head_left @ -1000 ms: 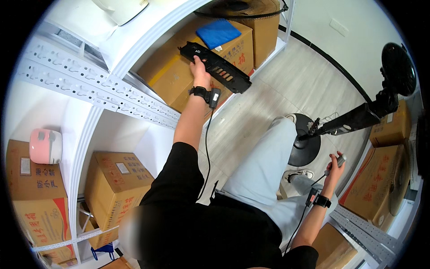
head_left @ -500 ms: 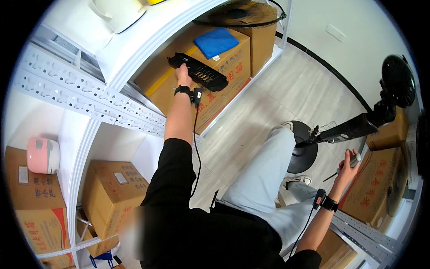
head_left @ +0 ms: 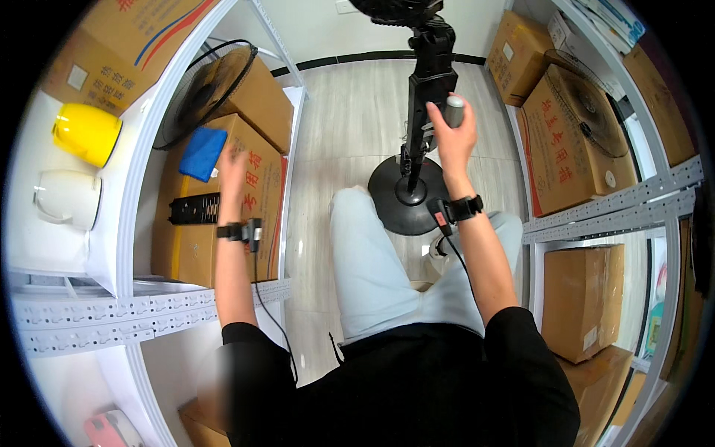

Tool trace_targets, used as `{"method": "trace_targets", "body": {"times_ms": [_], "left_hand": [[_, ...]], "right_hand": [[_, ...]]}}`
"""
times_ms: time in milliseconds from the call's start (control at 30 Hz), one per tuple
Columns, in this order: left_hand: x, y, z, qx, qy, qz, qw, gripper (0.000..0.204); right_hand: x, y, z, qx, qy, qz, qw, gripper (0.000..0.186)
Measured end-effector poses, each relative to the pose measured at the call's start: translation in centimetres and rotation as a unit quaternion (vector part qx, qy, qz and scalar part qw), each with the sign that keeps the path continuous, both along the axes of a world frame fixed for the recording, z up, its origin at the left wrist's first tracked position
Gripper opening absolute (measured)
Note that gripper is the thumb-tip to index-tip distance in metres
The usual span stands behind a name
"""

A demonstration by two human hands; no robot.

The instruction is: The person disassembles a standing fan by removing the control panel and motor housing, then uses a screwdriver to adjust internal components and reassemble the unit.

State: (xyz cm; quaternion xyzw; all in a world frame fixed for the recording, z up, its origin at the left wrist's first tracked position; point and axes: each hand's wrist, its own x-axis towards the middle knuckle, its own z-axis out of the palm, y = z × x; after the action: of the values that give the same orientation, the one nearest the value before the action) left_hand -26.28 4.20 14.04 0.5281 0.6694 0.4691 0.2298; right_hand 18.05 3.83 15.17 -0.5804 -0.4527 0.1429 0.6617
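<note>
My left hand (head_left: 234, 179) is raised over the cardboard box on the left shelf, fingers stretched out and a little blurred, holding nothing. Beside its wrist a black slotted plastic cover (head_left: 194, 209) lies on the box top. A folded blue cloth (head_left: 202, 154) rests just left of my fingers. In front of me stands a black pedestal fan, its column (head_left: 432, 74) tilted up from a round base (head_left: 387, 205) on the floor. My right hand (head_left: 456, 138) is closed around a grey-handled screwdriver (head_left: 453, 112), right beside the column. The screwdriver's tip cannot be made out.
Wire fan guards lie on boxes at left (head_left: 195, 97) and right (head_left: 588, 104). A yellow kettle-like appliance (head_left: 88, 134) and a white one (head_left: 68, 198) stand on the left shelf. Metal shelf beams (head_left: 611, 201) flank me, with more cartons (head_left: 581, 298) at right.
My left hand has let go of the black cover, which now lies on the box. My right hand has moved up beside the fan column with the screwdriver. The view has turned right.
</note>
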Motion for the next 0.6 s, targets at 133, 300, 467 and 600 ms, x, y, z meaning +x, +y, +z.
{"method": "trace_targets", "body": {"times_ms": [133, 300, 467, 600], "left_hand": [[13.4, 3.6, 1.8, -0.007, -0.044, -0.287, 0.957, 0.063], [27.0, 6.7, 7.2, -0.002, -0.155, -0.418, 0.895, 0.071], [31.3, 10.1, 10.6, -0.078, -0.114, -0.540, 0.830, 0.071], [32.4, 12.0, 10.0, -0.121, -0.222, -0.584, 0.772, 0.069]], "right_hand": [[-1.9, 0.2, 1.2, 0.019, -0.039, -0.029, 0.999, 0.063], [-2.9, 0.8, 0.0, 0.019, -0.019, -0.058, 0.998, 0.072], [-3.8, 1.4, -1.2, 0.013, -0.051, -0.087, 0.995, 0.086], [-4.7, 1.8, -1.2, -0.001, -0.007, -0.090, 0.996, 0.089]]}}
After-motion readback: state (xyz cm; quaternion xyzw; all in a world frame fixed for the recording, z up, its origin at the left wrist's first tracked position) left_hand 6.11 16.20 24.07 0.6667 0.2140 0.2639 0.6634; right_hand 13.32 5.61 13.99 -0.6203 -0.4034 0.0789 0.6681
